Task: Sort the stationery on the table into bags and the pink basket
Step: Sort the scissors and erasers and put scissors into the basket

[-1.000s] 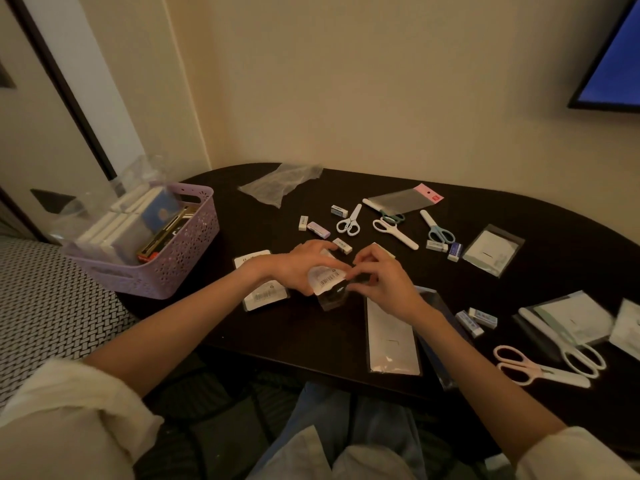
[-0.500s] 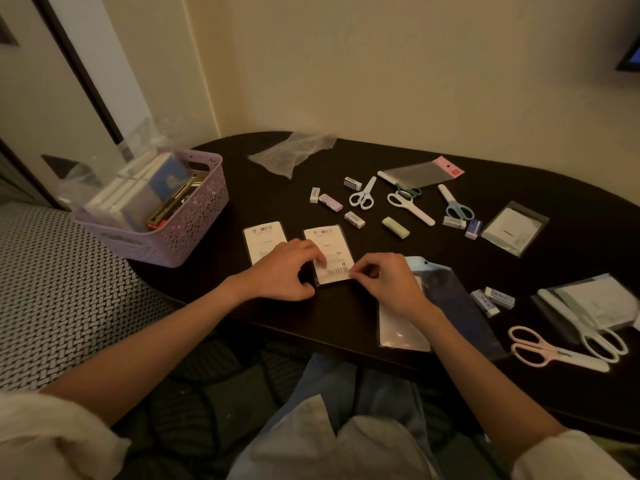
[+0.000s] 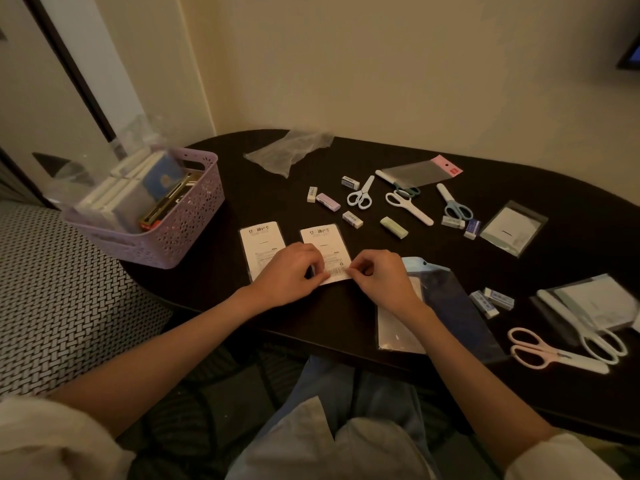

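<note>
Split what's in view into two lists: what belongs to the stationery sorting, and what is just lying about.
Part of the job:
left hand and right hand pinching the white packet
second white packet
pink basket
green eraser
pink-handled scissors
clear bag with pink header

Lying about:
crumpled plastic bag
wall screen

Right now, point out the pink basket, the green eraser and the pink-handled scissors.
pink basket [image 3: 180,233], head view, on its perforated front wall.
green eraser [image 3: 393,227], head view, on the middle of its top face.
pink-handled scissors [image 3: 528,348], head view, on the handle loops.
</note>
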A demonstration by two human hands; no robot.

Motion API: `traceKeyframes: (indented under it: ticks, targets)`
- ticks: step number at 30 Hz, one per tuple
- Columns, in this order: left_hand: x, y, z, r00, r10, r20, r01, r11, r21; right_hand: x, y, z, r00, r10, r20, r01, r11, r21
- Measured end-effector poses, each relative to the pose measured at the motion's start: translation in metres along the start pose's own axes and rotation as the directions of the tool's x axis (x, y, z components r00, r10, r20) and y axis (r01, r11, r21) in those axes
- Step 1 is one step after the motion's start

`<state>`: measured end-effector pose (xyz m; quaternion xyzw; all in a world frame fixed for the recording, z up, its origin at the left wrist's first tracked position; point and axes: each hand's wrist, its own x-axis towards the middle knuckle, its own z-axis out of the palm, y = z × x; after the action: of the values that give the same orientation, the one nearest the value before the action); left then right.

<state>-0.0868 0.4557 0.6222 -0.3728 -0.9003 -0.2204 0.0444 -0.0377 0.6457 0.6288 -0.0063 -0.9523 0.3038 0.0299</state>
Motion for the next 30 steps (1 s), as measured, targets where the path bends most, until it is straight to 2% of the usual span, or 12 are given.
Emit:
traceKeyframes:
  ticks: [8, 12, 19, 21, 24, 27, 30]
  targets:
    - [0.000, 0.001, 0.003, 0.998, -0.060, -0.020, 0.060, 0.998, 0.000, -0.003, -0.014, 0.014, 0.977, 0.159, -0.140, -0.157, 0.987, 0.023]
    - [-0.002, -0.001, 0.001, 1.000, -0.015, -0.018, 0.015, 1.000, -0.007, -0.001, -0.018, 0.015, 0.960, 0.220, -0.171, -0.222, 0.975, 0.005]
    - [-0.005, -0.001, 0.001, 1.000, 0.002, -0.009, -0.001, 1.000, 0.005, 0.012, -0.021, 0.010, 0.963, 0.269, 0.016, -0.268, 0.962, -0.049]
    - [-0.005, -0.001, 0.000, 1.000, -0.023, -0.012, 0.023, 1.000, 0.004, 0.015, -0.025, 0.003, 0.954, 0.291, 0.070, -0.293, 0.956, 0.024]
    - [-0.005, -0.001, -0.003, 0.987, -0.126, -0.096, 0.125, 0.992, -0.017, 0.017, -0.032, -0.009, 0.929, 0.327, 0.174, -0.366, 0.877, 0.311]
    - [-0.002, 0.002, -0.006, 0.922, -0.308, -0.234, 0.283, 0.950, -0.136, 0.016, -0.033, -0.016, 0.926, 0.335, 0.176, -0.377, 0.782, 0.496]
    - [0.005, 0.007, -0.013, 0.843, -0.499, -0.204, 0.412, 0.840, -0.353, 0.016, -0.037, -0.020, 0.944, 0.295, 0.146, -0.324, 0.753, 0.573]
